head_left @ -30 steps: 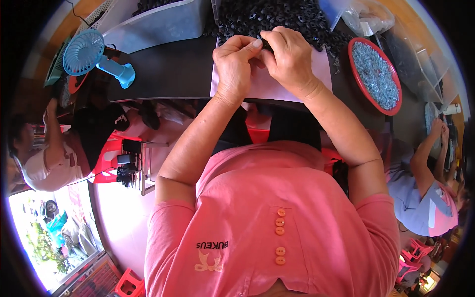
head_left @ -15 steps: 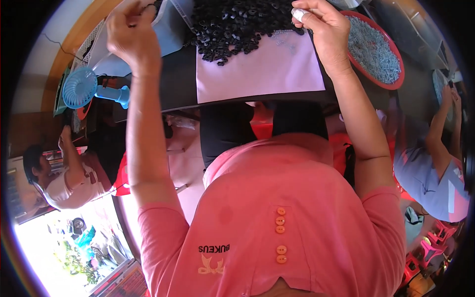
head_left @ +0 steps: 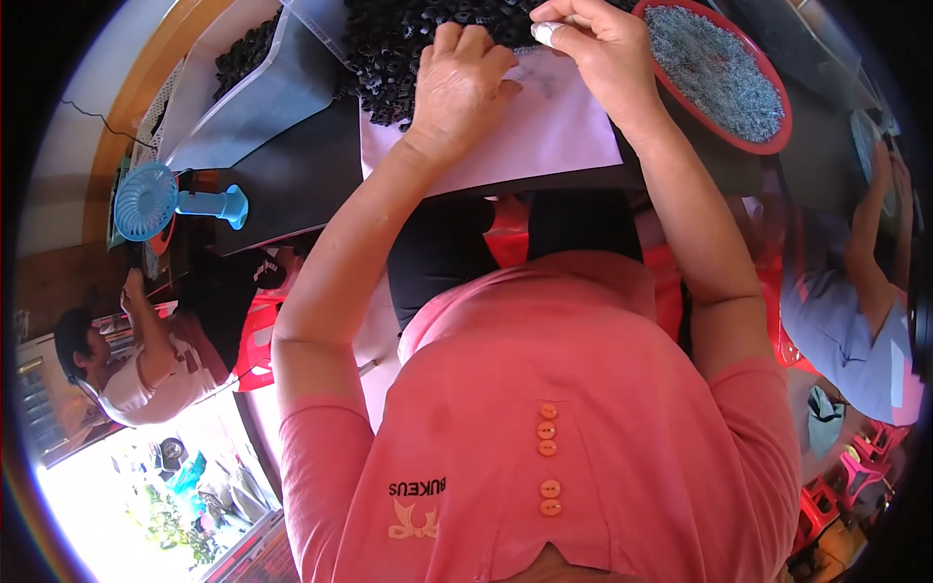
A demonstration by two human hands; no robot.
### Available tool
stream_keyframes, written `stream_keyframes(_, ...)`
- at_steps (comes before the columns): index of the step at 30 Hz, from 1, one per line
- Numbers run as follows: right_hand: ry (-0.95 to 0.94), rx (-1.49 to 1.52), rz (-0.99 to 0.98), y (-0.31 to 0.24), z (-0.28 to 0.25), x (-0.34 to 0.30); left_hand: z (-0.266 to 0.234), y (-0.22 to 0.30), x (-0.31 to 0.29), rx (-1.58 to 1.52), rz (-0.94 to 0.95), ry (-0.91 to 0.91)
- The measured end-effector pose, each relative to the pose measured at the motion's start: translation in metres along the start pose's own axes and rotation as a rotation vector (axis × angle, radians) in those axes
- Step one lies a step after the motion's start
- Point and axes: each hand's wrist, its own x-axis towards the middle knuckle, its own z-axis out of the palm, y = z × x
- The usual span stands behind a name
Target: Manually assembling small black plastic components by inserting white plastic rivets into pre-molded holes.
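A heap of small black parts, apparently moulded pieces, covers the far side of a pale pink sheet. My left hand is at the heap's near right edge, back upward and fingers curled toward the thumb; whatever they hold is hidden. To its right, my right hand is closed in a pinch, and what is between the fingertips is too small to make out. A white wrapping covers one of its digits. Small clear or silvery bits lie on the sheet between the hands.
Right of my right hand stands a red oval basin of small pale blue-grey pieces. At the left are a light grey bin with black parts and a blue fan. Co-workers sit at both sides.
My left hand has moved right and nearer, from beside the bin to the heap's edge close to my right hand. The right hand has shifted slightly left and remains pinched.
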Motion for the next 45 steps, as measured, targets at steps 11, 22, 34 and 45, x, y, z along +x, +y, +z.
stream_keyframes(11,-0.02,0.027,0.02,0.007,-0.004,-0.001,0.009,0.004,0.005,0.011,-0.04,0.069)
stream_keyframes(22,-0.319,0.141,0.208,-0.003,-0.001,-0.002,-0.004,0.015,-0.004,-0.434,-0.332,0.139)
stream_keyframes(34,-0.309,0.251,0.165,-0.006,0.003,-0.004,-0.025,0.028,-0.006,-1.309,-1.023,0.025)
stream_keyframes(45,-0.238,0.406,0.293,-0.014,0.005,-0.002,-0.012,0.033,-0.01,-1.149,-1.007,0.114)
